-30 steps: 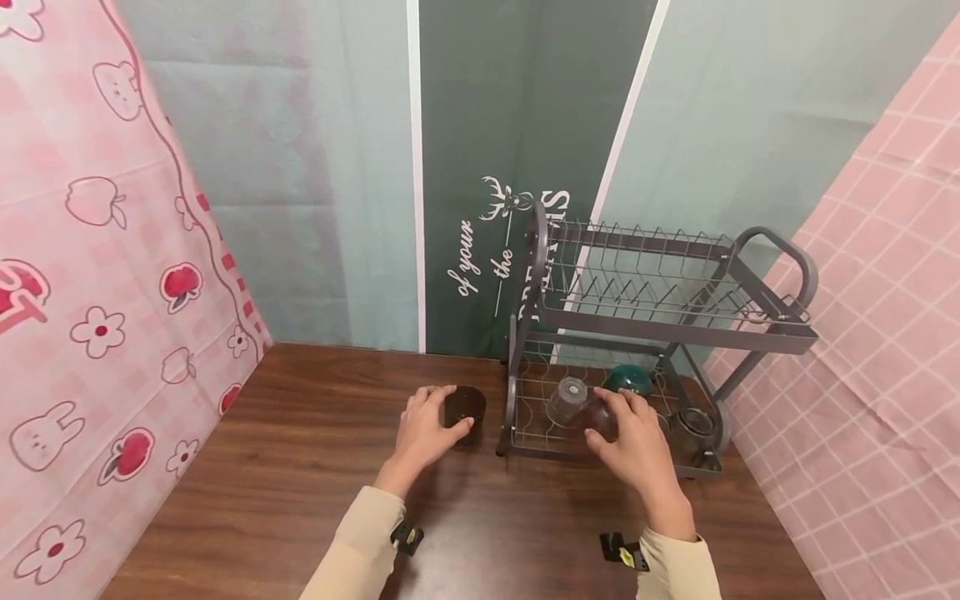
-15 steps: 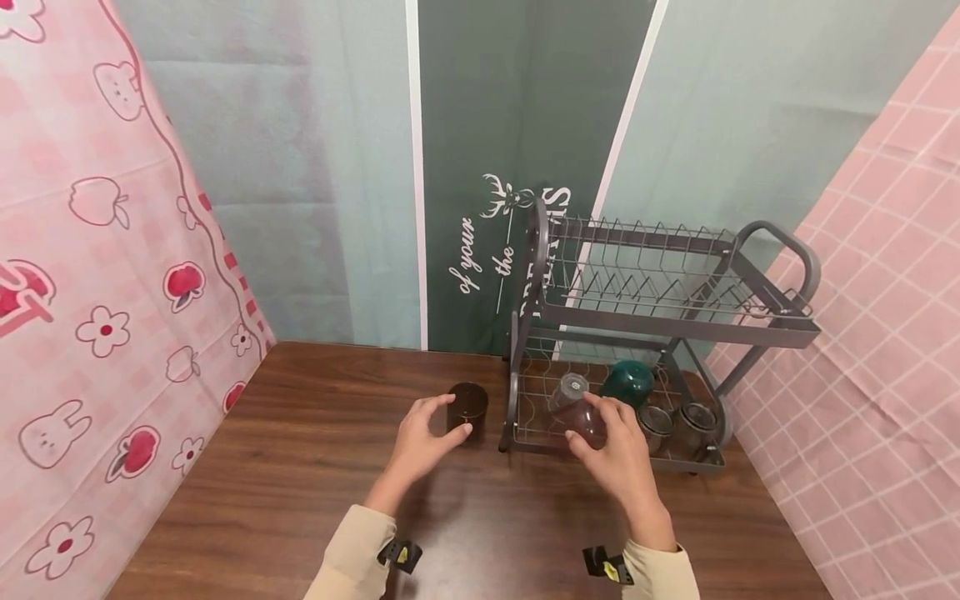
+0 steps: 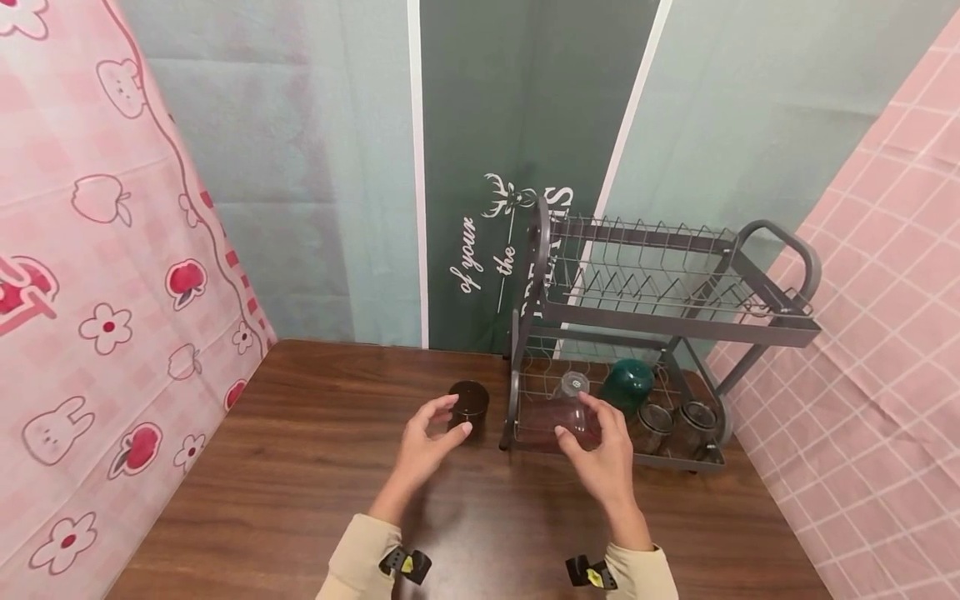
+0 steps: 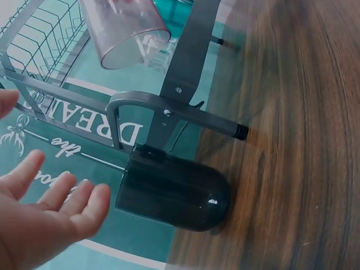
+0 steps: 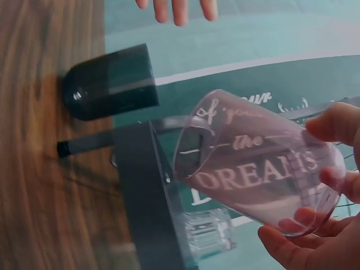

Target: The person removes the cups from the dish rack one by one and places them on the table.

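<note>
In the head view my right hand grips a clear pinkish cup by its base end, at the front of the rack's lower tier. The cup lies tilted on its side, its mouth toward the left, as the right wrist view also shows for the cup. My left hand, fingers loosely spread and holding nothing, is just left of a dark cup. That dark cup stands upright on the table, with a gap between it and the fingers in the left wrist view.
A grey two-tier dish rack stands at the right. On its lower tier are an upturned clear glass, an upturned teal cup and two dark transparent glasses. The wooden table meets curtains at the back and sides.
My right hand has drawn the pinkish cup leftward and toward me, from among the glasses, tipping it onto its side. The left hand stays by the dark cup with only a slight shift.
</note>
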Motion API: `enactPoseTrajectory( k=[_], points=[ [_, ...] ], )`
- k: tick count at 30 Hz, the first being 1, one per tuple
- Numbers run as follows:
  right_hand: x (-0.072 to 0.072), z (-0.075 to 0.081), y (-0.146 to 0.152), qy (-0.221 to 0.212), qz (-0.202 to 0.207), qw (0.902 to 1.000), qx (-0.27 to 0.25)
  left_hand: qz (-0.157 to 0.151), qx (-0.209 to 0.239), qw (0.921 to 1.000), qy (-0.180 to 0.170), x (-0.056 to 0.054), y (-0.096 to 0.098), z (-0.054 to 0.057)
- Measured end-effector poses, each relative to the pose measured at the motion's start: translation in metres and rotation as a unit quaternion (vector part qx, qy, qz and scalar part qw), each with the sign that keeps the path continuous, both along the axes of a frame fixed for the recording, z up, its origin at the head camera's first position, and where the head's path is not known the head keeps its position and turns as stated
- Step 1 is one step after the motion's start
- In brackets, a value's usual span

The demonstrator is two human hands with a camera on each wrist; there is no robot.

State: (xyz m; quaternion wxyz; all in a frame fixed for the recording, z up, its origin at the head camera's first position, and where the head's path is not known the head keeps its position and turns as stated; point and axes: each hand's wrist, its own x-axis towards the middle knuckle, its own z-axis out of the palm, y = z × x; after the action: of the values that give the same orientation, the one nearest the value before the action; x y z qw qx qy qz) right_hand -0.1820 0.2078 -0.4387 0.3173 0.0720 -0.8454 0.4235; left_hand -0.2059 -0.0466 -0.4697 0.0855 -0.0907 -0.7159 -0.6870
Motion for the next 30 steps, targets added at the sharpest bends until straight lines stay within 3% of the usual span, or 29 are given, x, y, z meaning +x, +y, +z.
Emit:
enactPoseTrajectory(
  k=[8, 15, 20, 30],
  points=[
    [-0.001, -0.013, -0.006, -0.026, 0.023, 0.995, -0.094, -0.079, 0.085, 0.9932, 0.011, 0.013, 0.007, 0.019],
    [0.0, -0.009, -0.019, -0.053, 0.065, 0.9778, -0.192, -0.107, 0.122, 0.9865, 0.023, 0.001, 0.015, -0.005],
    [0.004, 0.0, -0.033, -0.043, 0.102, 0.9687, -0.222, -0.116, 0.153, 0.9806, 0.036, -0.004, 0.016, -0.013],
    [-0.008, -0.028, -0.04, -0.036, 0.145, 0.9556, -0.254, -0.156, 0.178, 0.9716, 0.001, -0.003, 0.022, -0.018]
  ],
)
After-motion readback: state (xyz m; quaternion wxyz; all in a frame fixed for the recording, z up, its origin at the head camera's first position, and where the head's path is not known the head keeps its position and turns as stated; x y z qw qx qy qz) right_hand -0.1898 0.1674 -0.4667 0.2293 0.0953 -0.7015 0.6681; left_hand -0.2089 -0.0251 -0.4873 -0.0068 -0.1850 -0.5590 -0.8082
